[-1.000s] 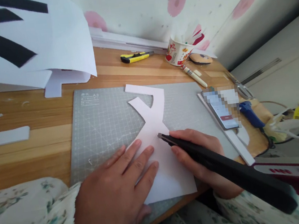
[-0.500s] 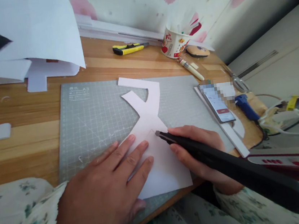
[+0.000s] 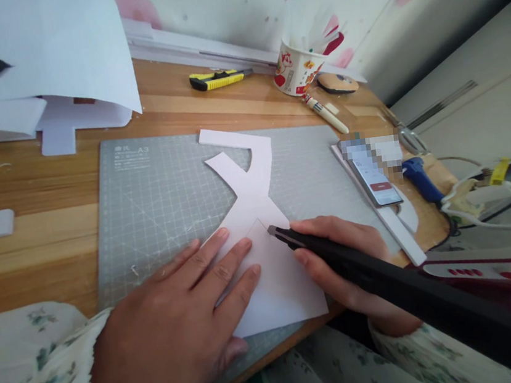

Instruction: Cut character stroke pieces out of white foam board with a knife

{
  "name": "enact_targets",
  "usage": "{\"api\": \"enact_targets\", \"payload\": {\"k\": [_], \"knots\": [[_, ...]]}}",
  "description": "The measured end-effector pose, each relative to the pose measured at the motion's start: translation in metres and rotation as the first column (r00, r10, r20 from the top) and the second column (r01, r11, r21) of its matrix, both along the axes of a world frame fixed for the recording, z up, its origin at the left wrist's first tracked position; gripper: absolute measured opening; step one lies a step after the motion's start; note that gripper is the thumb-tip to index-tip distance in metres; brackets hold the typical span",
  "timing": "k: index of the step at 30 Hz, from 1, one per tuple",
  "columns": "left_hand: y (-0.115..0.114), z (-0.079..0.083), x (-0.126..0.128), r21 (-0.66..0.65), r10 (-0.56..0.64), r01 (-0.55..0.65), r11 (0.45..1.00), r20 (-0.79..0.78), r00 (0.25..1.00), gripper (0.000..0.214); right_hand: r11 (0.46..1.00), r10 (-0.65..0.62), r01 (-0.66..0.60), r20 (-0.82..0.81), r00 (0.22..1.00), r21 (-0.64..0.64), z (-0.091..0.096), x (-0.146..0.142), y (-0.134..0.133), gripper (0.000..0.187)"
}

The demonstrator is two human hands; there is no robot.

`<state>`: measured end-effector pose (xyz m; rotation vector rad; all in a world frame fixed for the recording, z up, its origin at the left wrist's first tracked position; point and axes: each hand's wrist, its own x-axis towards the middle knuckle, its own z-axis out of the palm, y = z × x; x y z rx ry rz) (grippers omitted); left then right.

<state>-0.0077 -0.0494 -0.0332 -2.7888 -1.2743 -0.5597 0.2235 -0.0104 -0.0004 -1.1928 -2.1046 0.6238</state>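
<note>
A white cut-out sheet (image 3: 256, 197) shaped like crossing strokes lies on a grey A3 cutting mat (image 3: 154, 198). My left hand (image 3: 179, 325) presses flat on the sheet's lower left part, fingers spread. My right hand (image 3: 343, 261) grips a long black utility knife (image 3: 388, 287). The knife's tip touches the sheet just right of my left fingertips, on a cut line that forms a triangle in the sheet's lower part.
White sheets with black shapes (image 3: 35, 63) lie at the back left of the wooden desk (image 3: 33, 243). A yellow knife (image 3: 216, 79), a paper cup (image 3: 297, 71), a pen (image 3: 326, 115), a phone (image 3: 372, 174), a white ruler (image 3: 394, 224) and a blue tool (image 3: 419, 180) sit at the back and right.
The knife tip has travelled a short way along the sheet and a triangular cut line now shows. My view shifted slightly; my left hand stays pressed in place.
</note>
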Motion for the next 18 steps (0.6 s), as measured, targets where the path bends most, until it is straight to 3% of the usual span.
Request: {"api": "enact_targets", "payload": {"k": [7, 18], "knots": [[0.0007, 0.0034, 0.0007, -0.072, 0.032, -0.030, 0.997, 0.015, 0.999, 0.053, 1.000, 0.026, -0.026, -0.022, 0.999, -0.006, 0.0007, 0.0020, -0.0033, 0.024], [0.0007, 0.0023, -0.0007, -0.075, 0.013, -0.010, 0.997, 0.044, 0.999, 0.052, 0.999, 0.046, -0.046, -0.004, 0.999, 0.023, 0.0009, 0.0082, -0.0064, 0.024]]}}
